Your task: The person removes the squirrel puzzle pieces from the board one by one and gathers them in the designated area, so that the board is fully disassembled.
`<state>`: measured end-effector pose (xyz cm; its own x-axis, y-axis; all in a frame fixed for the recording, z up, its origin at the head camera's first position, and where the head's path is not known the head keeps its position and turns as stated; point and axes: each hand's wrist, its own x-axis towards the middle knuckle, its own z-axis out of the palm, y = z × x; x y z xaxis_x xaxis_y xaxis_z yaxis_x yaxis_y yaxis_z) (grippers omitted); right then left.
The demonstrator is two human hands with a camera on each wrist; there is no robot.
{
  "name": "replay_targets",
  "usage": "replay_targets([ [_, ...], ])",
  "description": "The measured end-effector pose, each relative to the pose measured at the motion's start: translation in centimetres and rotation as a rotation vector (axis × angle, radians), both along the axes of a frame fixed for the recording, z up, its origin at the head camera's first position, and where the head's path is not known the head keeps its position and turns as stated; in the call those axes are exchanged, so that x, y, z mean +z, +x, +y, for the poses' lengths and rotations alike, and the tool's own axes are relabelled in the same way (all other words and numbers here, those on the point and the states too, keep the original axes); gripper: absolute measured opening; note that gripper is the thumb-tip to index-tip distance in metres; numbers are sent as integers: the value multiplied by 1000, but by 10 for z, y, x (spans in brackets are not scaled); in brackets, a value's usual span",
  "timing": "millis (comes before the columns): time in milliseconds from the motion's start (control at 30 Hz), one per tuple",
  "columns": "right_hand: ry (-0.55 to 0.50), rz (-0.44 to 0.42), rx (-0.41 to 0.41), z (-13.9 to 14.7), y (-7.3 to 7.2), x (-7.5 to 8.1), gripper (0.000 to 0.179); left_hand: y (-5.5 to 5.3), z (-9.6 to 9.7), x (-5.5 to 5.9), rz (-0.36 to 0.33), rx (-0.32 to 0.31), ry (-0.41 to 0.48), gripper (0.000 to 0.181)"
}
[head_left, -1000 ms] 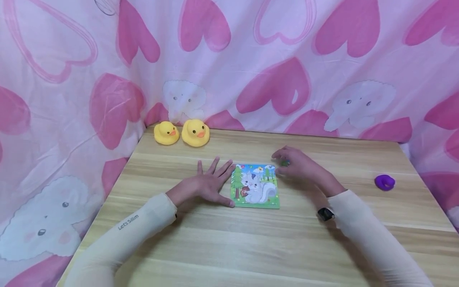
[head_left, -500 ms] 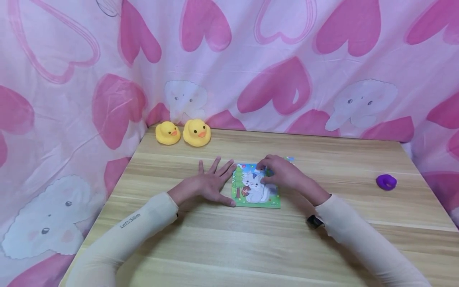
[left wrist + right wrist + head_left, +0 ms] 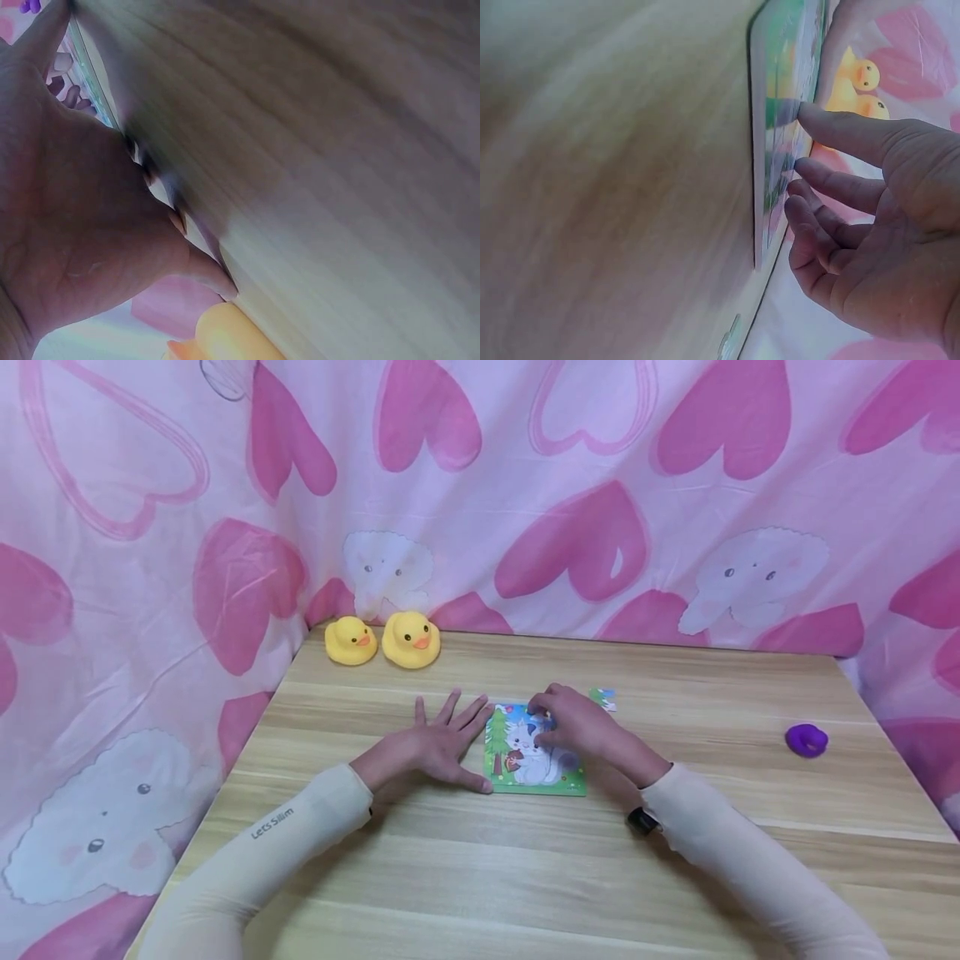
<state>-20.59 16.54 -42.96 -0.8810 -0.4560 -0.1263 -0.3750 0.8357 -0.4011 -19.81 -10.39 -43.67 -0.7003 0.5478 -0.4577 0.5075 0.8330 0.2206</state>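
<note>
A square jigsaw puzzle (image 3: 525,775) with a squirrel picture lies flat at mid-table in the head view. My left hand (image 3: 437,747) has its fingers spread on the table, with thumb and fingertips at the puzzle's left edge. Over the puzzle's upper part is my right hand (image 3: 581,722), its fingers bent. In the right wrist view the thumb (image 3: 847,129) and index fingertip touch the picture side (image 3: 786,52), apart from each other. A loose puzzle piece (image 3: 603,698) lies just beyond the right hand. The puzzle's upper right is hidden under that hand.
Two yellow rubber ducks (image 3: 412,641) stand at the table's back left. A small purple duck (image 3: 807,741) sits at the right. The wooden table (image 3: 465,877) meets a pink heart-patterned curtain (image 3: 450,502) at its back and sides.
My right hand has moved left from beside the puzzle to over its top part. A loose piece formerly under the hand now shows on the table. The left hand stays put.
</note>
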Motion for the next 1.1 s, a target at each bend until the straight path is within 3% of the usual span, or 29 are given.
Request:
replay_targets([
  [467, -6, -61, -4, -1, -8, 5, 50, 0, -1, -2, -7, -4, 14, 131],
  [1100, -156, -87, 23, 5, -11, 1, 50, 2, 0, 1, 5, 0, 9, 131],
])
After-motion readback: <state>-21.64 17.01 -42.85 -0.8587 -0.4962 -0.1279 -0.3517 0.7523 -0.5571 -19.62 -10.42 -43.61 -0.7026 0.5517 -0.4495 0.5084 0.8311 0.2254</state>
